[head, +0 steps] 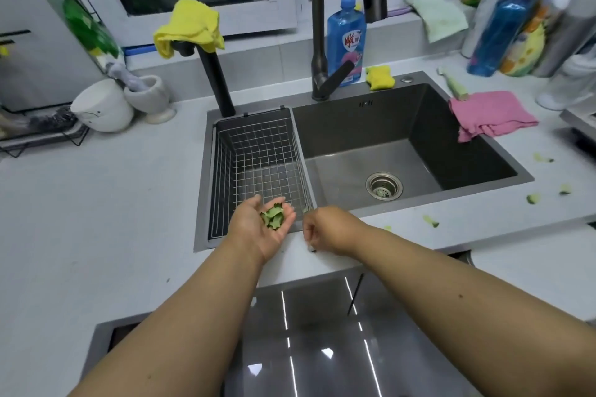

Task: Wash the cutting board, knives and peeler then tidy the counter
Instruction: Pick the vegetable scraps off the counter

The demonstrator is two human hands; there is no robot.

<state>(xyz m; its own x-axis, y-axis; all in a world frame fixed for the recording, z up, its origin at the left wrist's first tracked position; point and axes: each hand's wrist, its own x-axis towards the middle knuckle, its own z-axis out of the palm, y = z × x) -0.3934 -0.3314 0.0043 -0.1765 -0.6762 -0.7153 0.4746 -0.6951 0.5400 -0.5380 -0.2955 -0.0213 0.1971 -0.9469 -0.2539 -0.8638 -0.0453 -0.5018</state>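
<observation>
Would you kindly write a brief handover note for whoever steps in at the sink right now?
Left hand: palm up, cupping a pile of green peel scraps over the sink's near rim.
Right hand: fingers curled down at the counter edge, apparently picking up a scrap; its grip is hidden.
Done: some scraps gathered; sink and wire basket hold nothing.
Left: loose peel bits on the counter right of the sink; pink cloth hangs over the rim. Cutting board, knives and peeler not in view.

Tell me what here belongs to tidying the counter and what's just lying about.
Job: green peel scraps cupped in left hand; right hand picking at the counter; stray peel bits.

Lying about: pink cloth, yellow sponge, soap bottle, mortar.
</observation>
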